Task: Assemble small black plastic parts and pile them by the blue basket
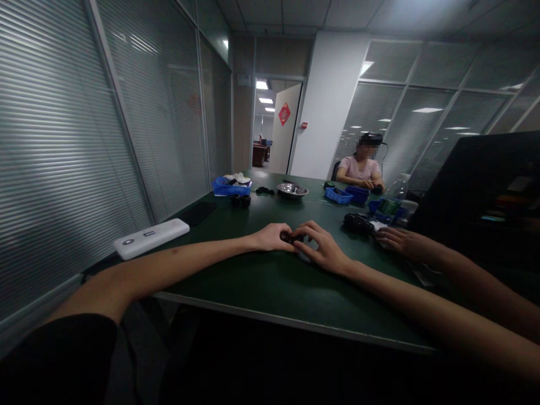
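My left hand (270,237) is closed around one side of a small black ring-like part (287,237), low over the green table. From the other side my right hand (323,247) reaches in, its thumb and fingertips closed on the same part. The fingers hide much of it, so its exact kind does not show. Beyond my hands, a pair of short black cylinders (240,201) stands on the table.
A blue basket (219,187) of items and a steel bowl (282,192) stand farther back. Another person's hand (396,241) rests at the right near several black parts (358,223). A white device (154,239) lies at the left. Across the table sits a person (358,170).
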A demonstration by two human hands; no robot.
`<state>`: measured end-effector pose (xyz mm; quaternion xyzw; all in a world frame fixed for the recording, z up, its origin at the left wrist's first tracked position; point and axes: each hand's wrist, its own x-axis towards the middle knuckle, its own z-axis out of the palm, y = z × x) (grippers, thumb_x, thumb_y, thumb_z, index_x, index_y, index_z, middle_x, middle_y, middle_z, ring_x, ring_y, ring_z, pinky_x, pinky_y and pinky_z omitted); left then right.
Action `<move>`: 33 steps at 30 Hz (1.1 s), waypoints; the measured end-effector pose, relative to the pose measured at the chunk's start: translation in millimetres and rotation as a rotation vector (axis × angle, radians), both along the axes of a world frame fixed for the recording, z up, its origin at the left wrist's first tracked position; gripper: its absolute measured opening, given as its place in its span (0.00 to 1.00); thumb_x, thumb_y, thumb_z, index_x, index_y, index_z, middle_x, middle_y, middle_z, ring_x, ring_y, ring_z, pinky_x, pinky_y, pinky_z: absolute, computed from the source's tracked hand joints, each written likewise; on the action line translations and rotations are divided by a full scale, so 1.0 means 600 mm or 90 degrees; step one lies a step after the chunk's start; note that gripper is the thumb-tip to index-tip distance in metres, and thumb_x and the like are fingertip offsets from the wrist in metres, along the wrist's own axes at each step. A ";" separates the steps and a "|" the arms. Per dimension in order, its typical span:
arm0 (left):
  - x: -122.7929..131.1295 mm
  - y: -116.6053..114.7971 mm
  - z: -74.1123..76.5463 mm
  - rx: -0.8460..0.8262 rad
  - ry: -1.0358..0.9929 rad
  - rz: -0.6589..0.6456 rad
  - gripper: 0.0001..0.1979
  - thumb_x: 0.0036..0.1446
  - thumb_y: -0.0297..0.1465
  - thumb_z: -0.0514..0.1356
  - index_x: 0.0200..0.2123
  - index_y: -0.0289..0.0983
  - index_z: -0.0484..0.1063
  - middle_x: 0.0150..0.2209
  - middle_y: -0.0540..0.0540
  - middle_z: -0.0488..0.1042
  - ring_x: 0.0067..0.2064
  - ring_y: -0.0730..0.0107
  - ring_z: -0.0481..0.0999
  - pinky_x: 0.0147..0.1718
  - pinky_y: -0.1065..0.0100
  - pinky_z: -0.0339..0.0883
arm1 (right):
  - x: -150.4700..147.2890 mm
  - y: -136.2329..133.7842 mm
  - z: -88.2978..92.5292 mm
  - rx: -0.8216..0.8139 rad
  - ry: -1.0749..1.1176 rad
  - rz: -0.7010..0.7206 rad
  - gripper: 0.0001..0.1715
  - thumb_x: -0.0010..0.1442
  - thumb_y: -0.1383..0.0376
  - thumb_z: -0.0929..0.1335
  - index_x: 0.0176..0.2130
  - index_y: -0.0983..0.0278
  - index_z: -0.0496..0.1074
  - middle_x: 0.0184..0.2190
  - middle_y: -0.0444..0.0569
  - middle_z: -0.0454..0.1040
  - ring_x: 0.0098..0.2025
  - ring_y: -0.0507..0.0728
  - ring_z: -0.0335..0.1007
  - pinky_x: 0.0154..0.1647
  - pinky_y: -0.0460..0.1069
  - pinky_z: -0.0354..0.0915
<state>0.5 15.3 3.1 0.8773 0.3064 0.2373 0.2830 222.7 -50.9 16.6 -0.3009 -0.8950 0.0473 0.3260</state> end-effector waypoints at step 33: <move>-0.002 0.001 -0.001 0.010 -0.019 -0.041 0.24 0.51 0.46 0.69 0.43 0.33 0.74 0.41 0.45 0.75 0.44 0.61 0.75 0.41 0.66 0.66 | -0.002 -0.002 -0.002 -0.022 -0.016 0.041 0.15 0.69 0.62 0.65 0.55 0.59 0.69 0.51 0.53 0.71 0.50 0.61 0.70 0.52 0.57 0.69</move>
